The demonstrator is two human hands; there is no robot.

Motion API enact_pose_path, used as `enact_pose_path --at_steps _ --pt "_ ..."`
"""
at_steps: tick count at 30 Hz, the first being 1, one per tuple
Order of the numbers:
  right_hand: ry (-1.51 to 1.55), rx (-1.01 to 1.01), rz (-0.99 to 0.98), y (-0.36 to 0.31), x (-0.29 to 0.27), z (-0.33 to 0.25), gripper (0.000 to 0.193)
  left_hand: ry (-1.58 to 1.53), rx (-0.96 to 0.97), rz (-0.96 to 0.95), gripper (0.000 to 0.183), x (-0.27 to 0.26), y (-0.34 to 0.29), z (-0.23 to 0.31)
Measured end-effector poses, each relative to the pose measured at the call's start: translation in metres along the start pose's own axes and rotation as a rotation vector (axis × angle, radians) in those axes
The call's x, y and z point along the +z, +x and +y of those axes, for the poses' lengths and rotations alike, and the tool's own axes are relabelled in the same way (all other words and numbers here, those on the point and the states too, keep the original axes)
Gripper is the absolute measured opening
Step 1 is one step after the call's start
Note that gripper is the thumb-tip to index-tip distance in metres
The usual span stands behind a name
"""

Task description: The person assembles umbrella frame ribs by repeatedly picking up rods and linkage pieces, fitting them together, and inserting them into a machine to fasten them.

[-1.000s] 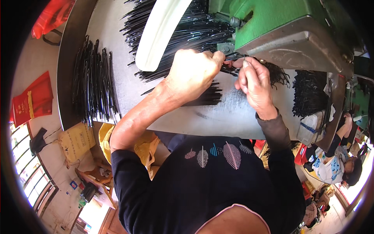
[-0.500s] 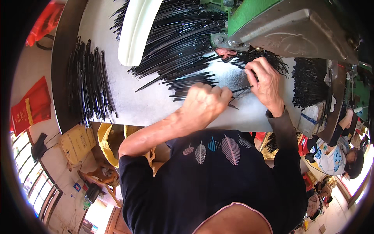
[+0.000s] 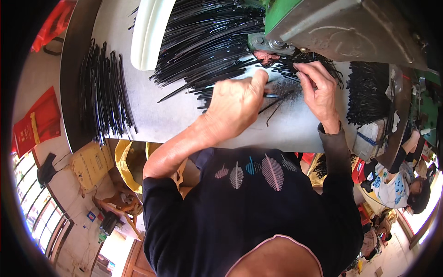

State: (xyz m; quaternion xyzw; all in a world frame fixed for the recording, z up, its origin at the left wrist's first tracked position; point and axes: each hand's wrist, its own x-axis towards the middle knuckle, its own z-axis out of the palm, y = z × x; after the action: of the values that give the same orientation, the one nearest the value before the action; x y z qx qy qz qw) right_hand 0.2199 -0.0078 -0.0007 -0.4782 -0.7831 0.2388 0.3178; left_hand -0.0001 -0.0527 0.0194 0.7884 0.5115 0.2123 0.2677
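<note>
Over the metal tabletop (image 3: pixel 159 123), my left hand (image 3: pixel 235 104) is closed, its thumb raised, with thin black strips (image 3: pixel 277 97) sticking out past its fingers. My right hand (image 3: pixel 319 90) is bent in a pinch beside a small pile of black strips (image 3: pixel 287 67) under the machine; what its fingertips hold, if anything, I cannot make out. One loose strip (image 3: pixel 272 115) lies slanted on the table between the hands. Left of the machine spreads a large heap of long black strips (image 3: pixel 207 44).
A green and grey machine (image 3: pixel 346 30) overhangs the far right. A white curved trough (image 3: pixel 151 34) juts over the heap. More black strips lie in a bundle (image 3: pixel 104 92) at the left and a stack (image 3: pixel 368 94) at the right, near a taped box (image 3: pixel 369 138). Another person (image 3: pixel 392 189) sits far right.
My left hand has moved up and slightly left, its thumb now raised. My right hand has shifted slightly and its fingertips have left the strip that ran between both hands.
</note>
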Motion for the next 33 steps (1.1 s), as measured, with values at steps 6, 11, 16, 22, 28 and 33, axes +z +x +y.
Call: enact_pose_path --at_steps 6,11,16,22,28,33 --pt "-0.023 -0.008 0.039 0.000 0.003 -0.002 0.021 -0.109 -0.041 0.048 0.028 -0.011 0.015 -0.012" --pt "-0.127 -0.163 0.096 0.008 0.010 -0.014 0.020 -0.200 -0.063 0.164 0.029 -0.007 0.021 -0.019" --pt "0.009 -0.073 0.075 0.007 0.023 -0.030 0.015 -0.176 -0.084 0.176 0.028 -0.004 0.029 -0.023" --pt "0.176 0.034 0.103 0.009 0.030 -0.036 0.015 -0.151 -0.081 0.200 0.026 -0.003 0.032 -0.023" --pt "0.268 0.118 0.075 0.010 0.033 -0.035 0.013 -0.132 -0.058 0.200 0.026 -0.002 0.032 -0.024" --pt "0.521 0.242 0.091 0.005 0.040 -0.027 0.011 0.079 0.032 0.248 0.028 0.004 0.032 -0.024"
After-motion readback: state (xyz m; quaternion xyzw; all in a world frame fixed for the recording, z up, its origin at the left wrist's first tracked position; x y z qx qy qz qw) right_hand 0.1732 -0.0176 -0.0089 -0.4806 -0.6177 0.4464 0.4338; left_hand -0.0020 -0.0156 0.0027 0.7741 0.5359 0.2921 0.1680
